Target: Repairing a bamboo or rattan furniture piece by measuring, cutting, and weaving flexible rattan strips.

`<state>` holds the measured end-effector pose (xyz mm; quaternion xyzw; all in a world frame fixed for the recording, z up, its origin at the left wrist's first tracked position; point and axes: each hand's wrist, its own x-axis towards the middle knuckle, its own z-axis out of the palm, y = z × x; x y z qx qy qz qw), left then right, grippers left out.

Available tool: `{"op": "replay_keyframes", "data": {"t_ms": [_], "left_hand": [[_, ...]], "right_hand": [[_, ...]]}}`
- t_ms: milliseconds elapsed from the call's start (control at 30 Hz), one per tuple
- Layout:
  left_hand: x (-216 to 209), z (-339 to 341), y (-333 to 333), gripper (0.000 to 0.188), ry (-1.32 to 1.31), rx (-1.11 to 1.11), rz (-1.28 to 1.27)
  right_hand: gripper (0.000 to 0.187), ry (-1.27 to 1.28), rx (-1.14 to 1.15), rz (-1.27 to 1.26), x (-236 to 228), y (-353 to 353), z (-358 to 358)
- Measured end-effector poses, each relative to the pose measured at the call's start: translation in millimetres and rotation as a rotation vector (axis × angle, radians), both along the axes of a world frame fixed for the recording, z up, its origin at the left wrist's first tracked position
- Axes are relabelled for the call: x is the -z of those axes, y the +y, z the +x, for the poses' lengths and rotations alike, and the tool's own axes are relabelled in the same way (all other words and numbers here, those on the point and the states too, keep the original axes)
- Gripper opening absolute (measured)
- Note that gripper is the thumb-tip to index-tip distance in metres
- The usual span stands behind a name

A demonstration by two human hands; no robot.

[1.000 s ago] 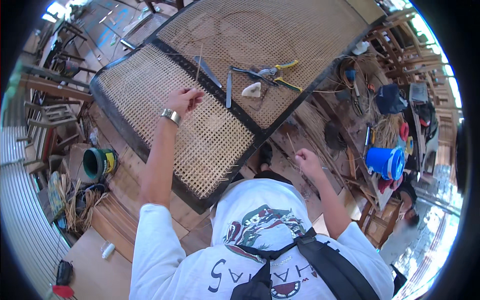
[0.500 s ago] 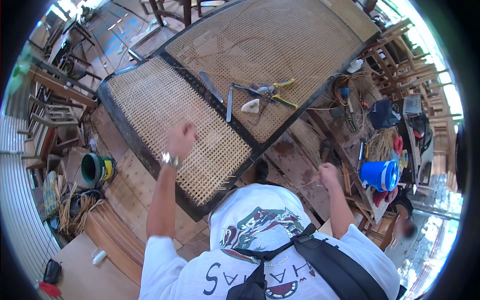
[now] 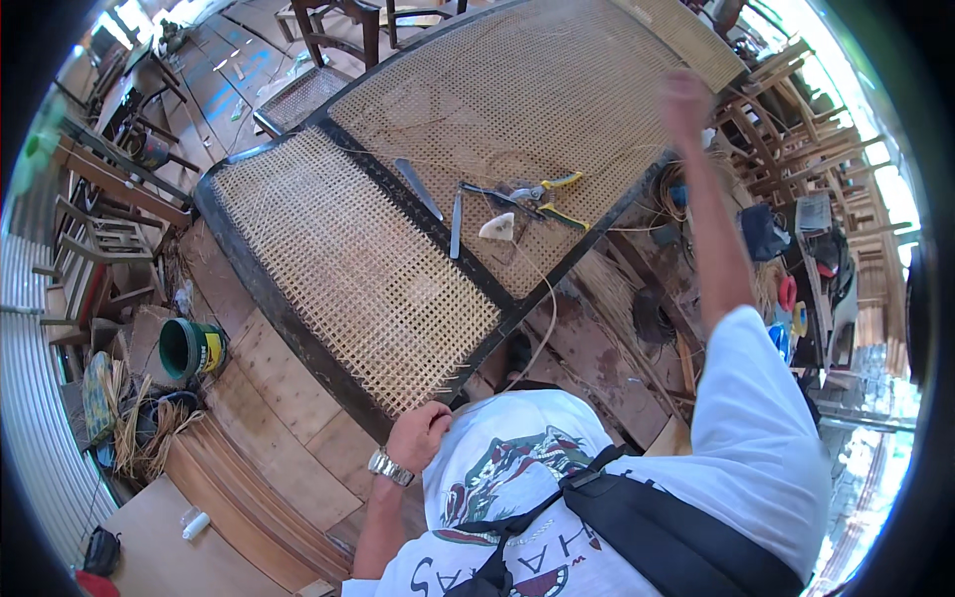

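A long dark frame (image 3: 298,353) with woven cane panels lies in front of me. My left hand (image 3: 418,438), with a metal watch on its wrist, is closed at the near corner of the smaller cane panel (image 3: 348,264). A pale cane strand (image 3: 553,308) loops over the frame's edge and runs down to that hand. My right hand (image 3: 684,107) is raised over the far right part of the larger cane panel (image 3: 448,99); motion smears its fingers. Between the hands lie yellow-handled pruning shears (image 3: 537,191), two flat blades, one being a grey knife blade (image 3: 418,189), and a whitish lump (image 3: 496,228).
A dark green bucket (image 3: 189,348) stands on the left beside bundles of loose cane (image 3: 149,428). Wooden chair frames (image 3: 796,129) are stacked at the far right. A bench with tape rolls (image 3: 788,293) and a dark cloth (image 3: 764,234) stands at the right.
My left hand has come back from over the smaller panel to its near corner. My right hand has swung up and far over the larger panel. The looping strand now shows.
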<state>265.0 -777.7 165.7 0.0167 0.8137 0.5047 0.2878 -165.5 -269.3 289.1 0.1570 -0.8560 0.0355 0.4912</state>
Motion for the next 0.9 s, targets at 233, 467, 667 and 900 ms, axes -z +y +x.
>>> {"op": "replay_keyframes", "data": {"t_ms": [233, 467, 667, 900], "left_hand": [[-10, 30, -6, 0.020, -0.145, -0.123, -0.059], [-3, 35, -15, 0.022, -0.231, -0.098, 0.076], [-10, -9, -14, 0.016, -0.121, 0.013, 0.117], [-24, -57, -7, 0.011, 0.129, 0.041, 0.033]], "right_hand": [[0.011, -1.033, -0.518, -0.265, 182, -292, 116], [0.012, -1.171, -0.601, -0.149, 208, -334, 191], [0.020, -0.900, -0.637, -0.006, 226, -321, 202], [0.057, -1.402, -0.644, -0.323, 118, -286, 263]]}}
